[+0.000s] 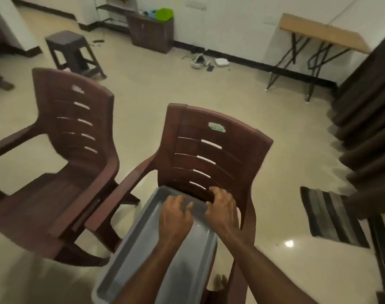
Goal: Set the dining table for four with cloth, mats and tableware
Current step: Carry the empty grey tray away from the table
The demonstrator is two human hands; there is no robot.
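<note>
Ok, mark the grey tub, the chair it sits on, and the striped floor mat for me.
grey tub (130, 255): head view, on its bare inner floor.
chair under the tub (209, 132): head view, on the upper backrest.
striped floor mat (332, 216): head view, on the middle of the stripes.

Both bare forearms reached forward and down from the lower edge of the view, running nearly parallel and close together. The left hand (176, 212) lay palm down, its fingers (180, 200) curled at the tips. The right hand (223, 208) sat just beside it, knuckles up, fingers bent downward and slightly spread, thumb pointing toward the left hand.
</note>
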